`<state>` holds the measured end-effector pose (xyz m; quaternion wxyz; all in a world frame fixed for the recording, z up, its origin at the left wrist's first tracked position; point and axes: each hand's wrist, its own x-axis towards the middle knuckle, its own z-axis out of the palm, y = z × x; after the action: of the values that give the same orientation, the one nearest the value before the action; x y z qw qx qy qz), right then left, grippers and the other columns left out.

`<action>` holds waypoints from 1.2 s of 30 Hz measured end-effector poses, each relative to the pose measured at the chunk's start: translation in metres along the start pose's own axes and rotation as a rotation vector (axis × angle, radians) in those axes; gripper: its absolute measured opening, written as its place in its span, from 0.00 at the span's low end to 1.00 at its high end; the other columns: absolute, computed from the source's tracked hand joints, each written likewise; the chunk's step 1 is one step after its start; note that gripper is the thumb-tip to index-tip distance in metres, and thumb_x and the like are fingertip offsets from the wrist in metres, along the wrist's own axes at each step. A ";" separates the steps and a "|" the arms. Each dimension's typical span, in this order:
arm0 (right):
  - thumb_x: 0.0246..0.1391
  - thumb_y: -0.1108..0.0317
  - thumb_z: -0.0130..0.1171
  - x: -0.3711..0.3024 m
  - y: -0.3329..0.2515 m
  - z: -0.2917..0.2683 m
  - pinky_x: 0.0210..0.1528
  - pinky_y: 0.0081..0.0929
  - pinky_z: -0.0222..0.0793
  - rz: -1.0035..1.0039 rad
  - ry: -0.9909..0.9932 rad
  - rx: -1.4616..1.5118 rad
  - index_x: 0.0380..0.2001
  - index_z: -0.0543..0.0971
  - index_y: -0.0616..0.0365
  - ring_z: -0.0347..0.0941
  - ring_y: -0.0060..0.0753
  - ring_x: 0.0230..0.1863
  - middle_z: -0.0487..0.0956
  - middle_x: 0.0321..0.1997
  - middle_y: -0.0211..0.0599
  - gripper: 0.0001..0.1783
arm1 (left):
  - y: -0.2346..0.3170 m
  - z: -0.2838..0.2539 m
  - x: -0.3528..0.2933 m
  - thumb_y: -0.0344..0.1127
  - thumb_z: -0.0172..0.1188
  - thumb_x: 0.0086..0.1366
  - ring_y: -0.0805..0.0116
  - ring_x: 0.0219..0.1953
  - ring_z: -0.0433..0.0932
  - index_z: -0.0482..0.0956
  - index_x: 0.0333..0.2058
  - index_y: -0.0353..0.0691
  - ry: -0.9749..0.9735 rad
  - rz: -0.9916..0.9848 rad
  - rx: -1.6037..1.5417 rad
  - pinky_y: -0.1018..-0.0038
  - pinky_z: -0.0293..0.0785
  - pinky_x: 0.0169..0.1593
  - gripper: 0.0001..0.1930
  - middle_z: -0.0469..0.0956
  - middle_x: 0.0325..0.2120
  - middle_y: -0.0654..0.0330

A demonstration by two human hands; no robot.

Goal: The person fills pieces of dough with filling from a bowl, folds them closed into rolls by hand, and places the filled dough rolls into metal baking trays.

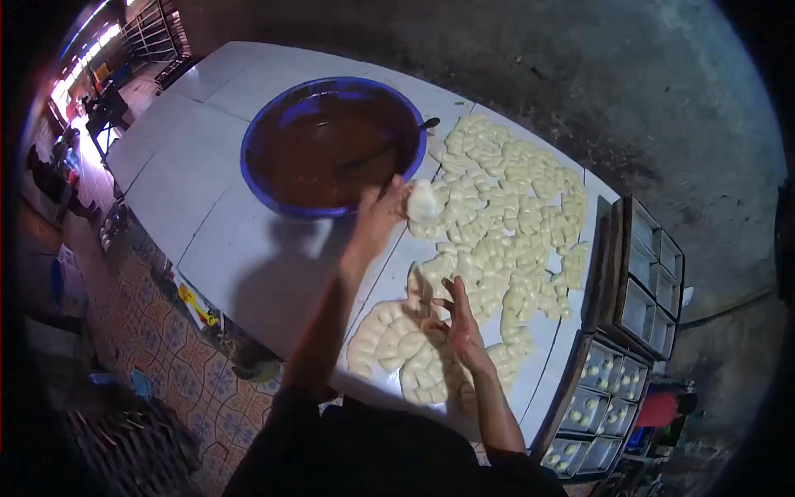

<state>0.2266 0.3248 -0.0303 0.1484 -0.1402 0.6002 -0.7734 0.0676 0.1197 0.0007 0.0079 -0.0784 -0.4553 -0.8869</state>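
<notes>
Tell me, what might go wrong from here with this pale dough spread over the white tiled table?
1. The pale, flattened dough pieces lie crowded, many touching, so they may stick together.
2. The bare left hand is close to the round blue basin of brown contents, so a bump might smear it.
3. The black handle juts past the basin's rim; a knock could flick brown onto nearby dough.

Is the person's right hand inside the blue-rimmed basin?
No, the right hand is over the pale dough pieces, nearer the person's body than the blue-rimmed basin.
</notes>
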 end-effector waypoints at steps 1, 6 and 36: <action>0.37 0.23 0.58 0.005 0.004 0.001 0.57 0.45 0.61 0.015 0.061 -0.004 0.71 0.37 0.45 0.54 0.38 0.63 0.42 0.74 0.39 0.68 | 0.019 -0.017 0.038 0.50 0.45 0.72 0.71 0.24 0.74 0.80 0.30 0.33 0.072 0.067 0.618 0.70 0.70 0.31 0.25 0.77 0.21 0.60; 0.45 0.33 0.61 0.012 0.020 0.000 0.56 0.43 0.64 0.090 0.126 0.114 0.70 0.46 0.48 0.55 0.38 0.63 0.46 0.72 0.39 0.58 | -0.005 -0.085 0.132 0.66 0.30 0.67 0.38 0.55 0.69 0.78 0.46 0.33 0.149 -0.339 1.171 0.56 0.59 0.61 0.40 0.75 0.46 0.37; 0.50 0.77 0.60 -0.092 -0.018 -0.015 0.41 0.24 0.66 -0.409 0.412 -1.005 0.49 0.77 0.59 0.66 0.35 0.35 0.72 0.49 0.40 0.20 | -0.053 0.104 -0.210 0.18 0.49 0.64 0.71 0.45 0.76 0.54 0.63 0.26 -0.173 -0.252 0.482 0.80 0.75 0.46 0.29 0.72 0.48 0.53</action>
<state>0.3044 0.3788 -0.0201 -0.2088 -0.1533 0.8709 -0.4177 0.2840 0.2230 -0.0126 -0.1230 -0.0923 -0.6582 -0.7370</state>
